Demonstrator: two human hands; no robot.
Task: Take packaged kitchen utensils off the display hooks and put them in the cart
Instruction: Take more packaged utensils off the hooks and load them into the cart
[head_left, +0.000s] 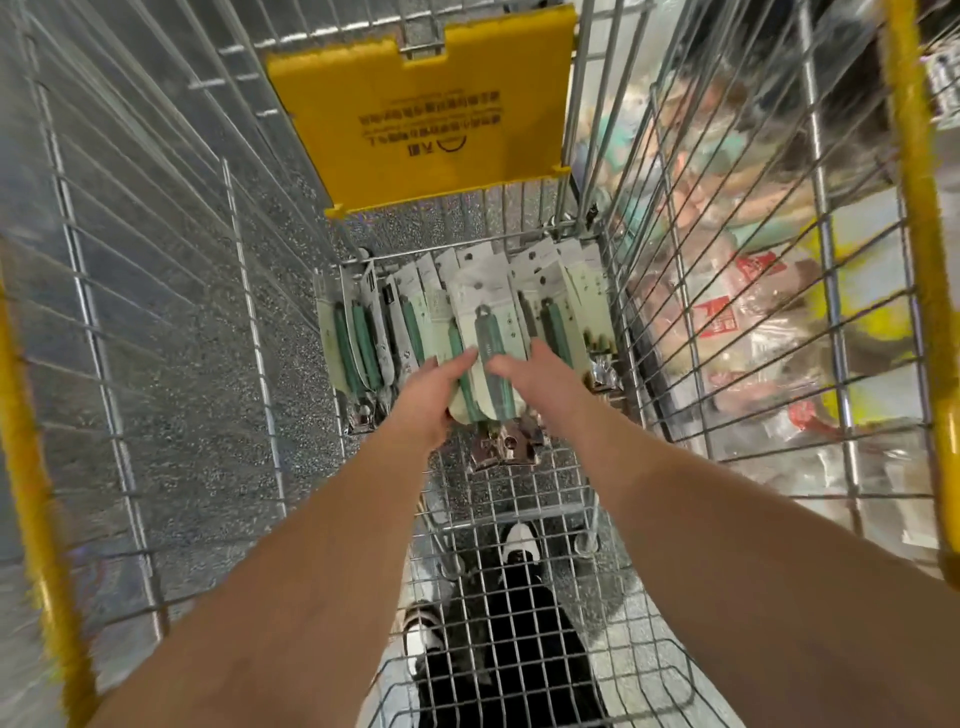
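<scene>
My cart (156, 291) is silver wire with yellow rails; its flap (426, 104) at twelve o'clock is yellow with dark print. The packs (483, 312) are pale green-white, handles dark green (heads chrome). My shoes (519, 543) at six o'clock: black and white.

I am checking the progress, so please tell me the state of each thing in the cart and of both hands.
Cart: holds the packs at its far end.
Yellow flap: folded against the far wall.
Packs: lying in a row on the cart floor, overlapping.
Top pack: lying on the row, between both hands.
Left hand: fingers on the top pack's left edge.
Right hand: fingers on its right edge.
</scene>
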